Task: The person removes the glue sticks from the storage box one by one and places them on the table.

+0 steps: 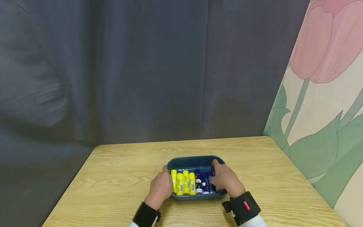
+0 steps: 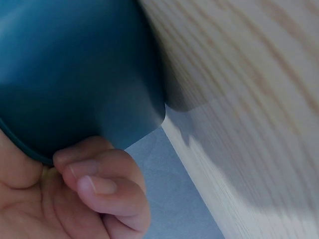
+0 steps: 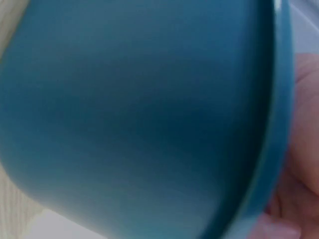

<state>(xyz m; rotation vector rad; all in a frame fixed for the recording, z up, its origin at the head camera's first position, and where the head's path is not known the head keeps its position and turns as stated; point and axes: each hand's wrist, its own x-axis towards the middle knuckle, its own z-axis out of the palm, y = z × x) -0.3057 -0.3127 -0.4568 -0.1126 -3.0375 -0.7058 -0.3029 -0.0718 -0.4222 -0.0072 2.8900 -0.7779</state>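
A dark teal plastic tray (image 1: 195,197) sits on the table, with a row of glue sticks inside it along the near side. Several yellow glue sticks (image 1: 185,182) lie to the left, several dark blue and white ones (image 1: 204,183) to the right. My left hand (image 1: 161,186) grips the tray's left end; in the left wrist view its curled fingers (image 2: 112,184) touch the wall just below the rim. At the right end, my right hand (image 1: 227,178) holds the rim and covers part of the blue sticks. The right wrist view shows mostly the tray's outer wall (image 3: 139,119).
The light wooden table (image 1: 119,176) extends around the tray. A dark grey curtain (image 1: 158,72) hangs behind it, and a wall painted with tulips (image 1: 320,126) stands at the right. Each wrist wears a black band (image 1: 245,208).
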